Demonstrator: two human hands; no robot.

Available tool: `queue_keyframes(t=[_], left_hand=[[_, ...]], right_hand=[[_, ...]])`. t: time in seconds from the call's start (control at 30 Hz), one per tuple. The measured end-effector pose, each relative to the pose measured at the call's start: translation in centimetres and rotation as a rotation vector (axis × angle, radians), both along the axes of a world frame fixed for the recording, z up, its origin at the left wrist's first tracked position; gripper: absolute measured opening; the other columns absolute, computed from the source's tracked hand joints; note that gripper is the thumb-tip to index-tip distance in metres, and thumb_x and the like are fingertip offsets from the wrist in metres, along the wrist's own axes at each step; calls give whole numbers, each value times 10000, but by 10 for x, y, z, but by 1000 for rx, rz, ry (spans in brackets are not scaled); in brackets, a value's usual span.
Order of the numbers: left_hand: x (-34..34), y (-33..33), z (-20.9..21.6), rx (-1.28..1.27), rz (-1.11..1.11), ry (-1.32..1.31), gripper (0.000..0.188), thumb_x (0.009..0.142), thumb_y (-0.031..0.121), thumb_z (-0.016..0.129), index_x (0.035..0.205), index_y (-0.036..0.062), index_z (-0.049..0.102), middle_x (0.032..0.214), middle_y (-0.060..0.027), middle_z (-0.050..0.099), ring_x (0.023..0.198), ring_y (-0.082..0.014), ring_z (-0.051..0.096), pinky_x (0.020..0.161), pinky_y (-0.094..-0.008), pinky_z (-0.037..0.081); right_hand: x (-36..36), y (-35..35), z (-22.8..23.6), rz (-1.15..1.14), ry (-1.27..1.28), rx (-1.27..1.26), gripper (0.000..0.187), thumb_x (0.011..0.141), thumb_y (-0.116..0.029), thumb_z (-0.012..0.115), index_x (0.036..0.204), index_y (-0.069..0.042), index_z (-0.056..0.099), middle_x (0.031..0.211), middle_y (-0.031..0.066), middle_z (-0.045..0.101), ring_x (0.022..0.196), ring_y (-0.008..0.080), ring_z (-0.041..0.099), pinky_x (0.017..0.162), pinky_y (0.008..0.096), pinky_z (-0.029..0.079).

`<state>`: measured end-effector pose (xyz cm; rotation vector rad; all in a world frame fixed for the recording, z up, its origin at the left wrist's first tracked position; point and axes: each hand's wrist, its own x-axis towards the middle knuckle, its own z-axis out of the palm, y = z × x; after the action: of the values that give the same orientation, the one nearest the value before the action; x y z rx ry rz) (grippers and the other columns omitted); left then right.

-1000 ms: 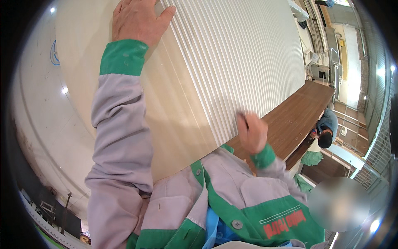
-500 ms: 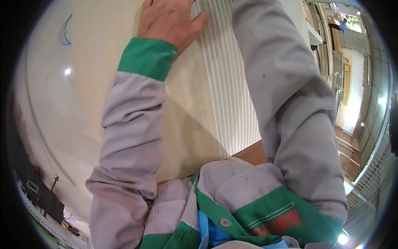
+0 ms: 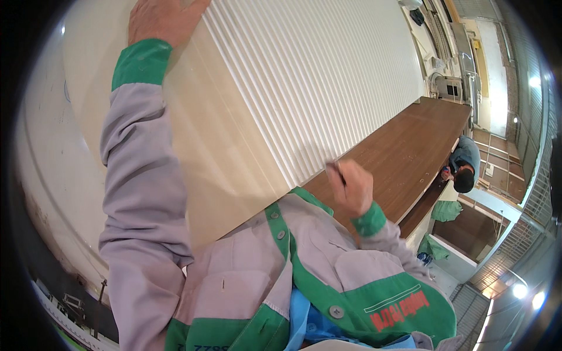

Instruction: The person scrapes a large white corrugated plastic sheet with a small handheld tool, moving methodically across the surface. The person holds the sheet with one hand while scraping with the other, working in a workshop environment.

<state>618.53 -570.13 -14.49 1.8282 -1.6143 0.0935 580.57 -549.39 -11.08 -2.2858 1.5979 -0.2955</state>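
Note:
My left hand (image 3: 165,20) lies flat on a smooth beige panel (image 3: 211,140), thumb stretched toward a white ribbed panel (image 3: 328,64). Its fingertips run out of the top of the picture. My right hand (image 3: 353,186) is closed close to my body, above the near edge of the ribbed panel and a brown wood-look board (image 3: 404,137). A small dark tip pokes from between its thumb and fingers; motion blur hides what it is. Narrow parallel ridges cover the ribbed panel, which borders the smooth one along a straight line.
At the far right a person (image 3: 466,161) bends down beside the brown board's edge. Green cloth or sheeting (image 3: 446,211) hangs near them. A grey box-like unit (image 3: 449,88) stands beyond the board. My jacket front reaches the panels' near edge.
My right arm has drawn back from the far end toward my body, bringing that hand into view. My left hand has shifted left in the picture. More of the ribbed panel and brown board shows.

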Motion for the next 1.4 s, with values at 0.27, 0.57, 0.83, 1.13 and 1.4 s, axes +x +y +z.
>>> queue_keyframes(t=[0.27,0.57,0.83,1.13,1.4], left_hand=[[0,0,7,30,-29,55,514,865,320,740,1220,-47,685,1360,-247,624,1304,-397,553,1137,-463,414],[12,-12,-9,96,-9,40,514,897,329,687,1252,-42,672,1424,-251,583,1367,-386,504,1188,-476,352],[19,-12,-11,73,-28,87,527,885,334,677,1261,-33,651,1396,-225,600,1362,-363,502,1189,-456,339],[20,-2,5,179,235,62,878,836,564,714,1454,-27,515,1577,-271,400,1522,-394,266,1260,-583,91],[26,-4,3,294,178,84,884,867,566,698,1499,-10,472,1610,-267,348,1538,-396,226,1266,-576,78]], right_hand=[[-5,30,8,-166,-141,26,170,912,-89,723,812,-32,598,727,162,588,651,366,608,565,443,479],[121,-154,-12,103,-10,-204,220,1007,-202,600,852,-45,604,742,192,594,629,391,606,559,451,483],[337,-471,-22,180,185,-440,413,1018,-319,476,1197,-6,675,1220,245,692,1168,428,639,1038,499,490],[215,-307,-32,134,125,-366,402,1038,-418,524,909,-51,623,913,245,689,861,476,652,755,553,512],[35,-4,1,-7,-49,-83,107,978,-64,642,1048,-3,696,830,189,651,715,347,664,632,410,531]])
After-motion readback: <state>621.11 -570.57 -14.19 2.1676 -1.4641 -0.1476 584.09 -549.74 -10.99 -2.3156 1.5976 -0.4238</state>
